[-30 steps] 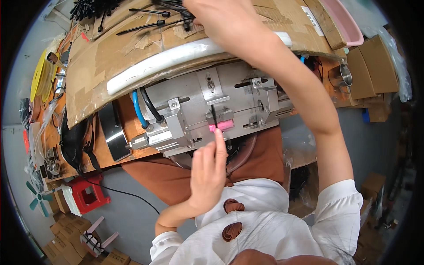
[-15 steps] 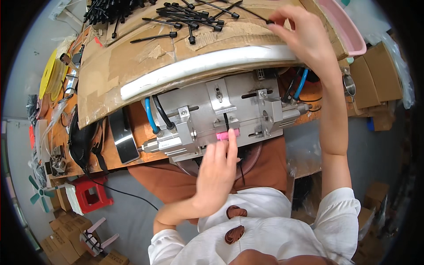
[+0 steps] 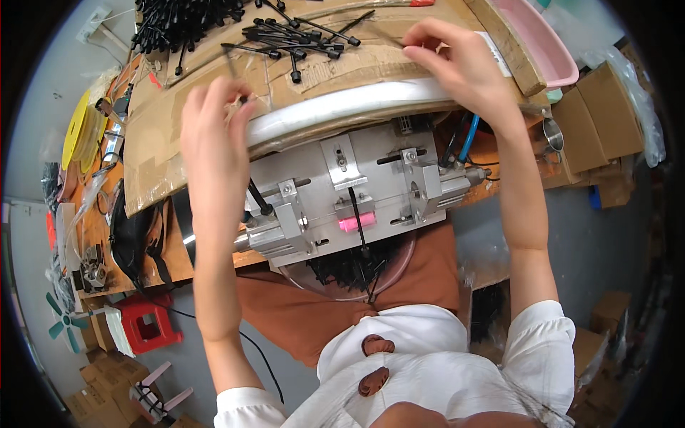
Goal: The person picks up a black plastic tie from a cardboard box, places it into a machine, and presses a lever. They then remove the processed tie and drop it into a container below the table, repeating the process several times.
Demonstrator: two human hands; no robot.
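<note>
My left hand (image 3: pixel 214 132) is above the left part of the cardboard, fingers closed on a thin black rod with a knob end (image 3: pixel 243 99); its shaft is blurred. At the cardboard's right, my right hand (image 3: pixel 460 68) pinches another thin black rod (image 3: pixel 389 36), smeared by motion. Between my arms stands a metal clamping fixture (image 3: pixel 385 178). A black rod (image 3: pixel 355 207) lies across its middle, over a pink piece (image 3: pixel 357 222), its knob end past the front edge. Loose black knobbed rods (image 3: pixel 300 43) are scattered on the cardboard (image 3: pixel 153 167).
A big heap of black rods (image 3: pixel 189 25) sits at the far left. A white rounded strip (image 3: pixel 349 102) edges the cardboard. On my lap is a clear bowl (image 3: pixel 408 267) with black pieces. A pink tub (image 3: pixel 546 43) stands far right, a red stool (image 3: pixel 153 328) lower left.
My left hand has left the pink piece on the fixture and moved up and left to the cardboard, now with a rod. My right hand has shifted slightly left with its rod.
</note>
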